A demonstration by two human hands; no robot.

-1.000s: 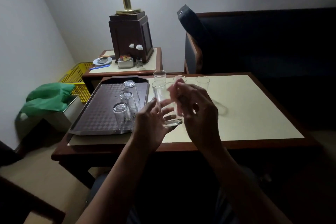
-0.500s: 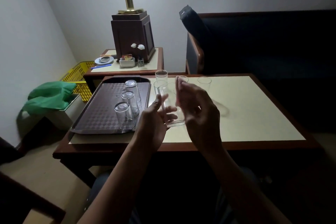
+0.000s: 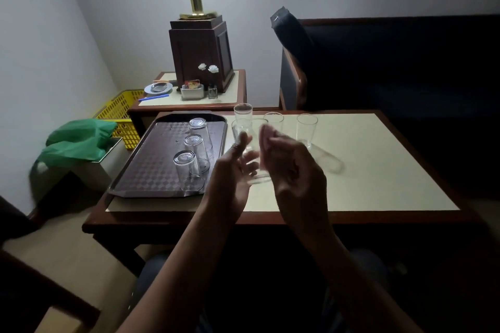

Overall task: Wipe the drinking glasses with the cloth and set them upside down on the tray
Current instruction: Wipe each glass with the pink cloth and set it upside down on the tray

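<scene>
While the held glass [image 3: 253, 162] sits between both hands above the near part of the table [image 3: 365, 170], we log the step as wiping, not yet placing.

Obs.: the left hand [image 3: 230, 181] has its thumb up one side and its fingers curved round the lower wall, carrying the glass from the left. The right hand [image 3: 293, 170] has its fingers curled and bunched at the glass's right side, pinching what looks like a pale pinkish cloth [image 3: 266, 131]. It is blurred there, so we cannot tell whether the cloth works inside the rim or on the outer wall. The glass is tilted, mouth away from us, base nearest.

The tray [image 3: 140, 170] lies just left of the hands, with three inverted glasses [image 3: 188, 170] in a column near its right side. We count three upright glasses [image 3: 306, 130] at the far edge of the table.

Notes on doing it well (our judgement):
- Let the left hand turn the glass while the right holds the cloth firm, so the whole wall gets covered.
- Grip low, near the base, since the thin rim is the weak point.
- Keep bare fingers off wiped areas at the finish.
- To place it, flip it mouth-down and set it on bare tray, apart from the nearest inverted glass, because a knock could topple it.
- Low light hides smears, so check against the pale tabletop.
</scene>
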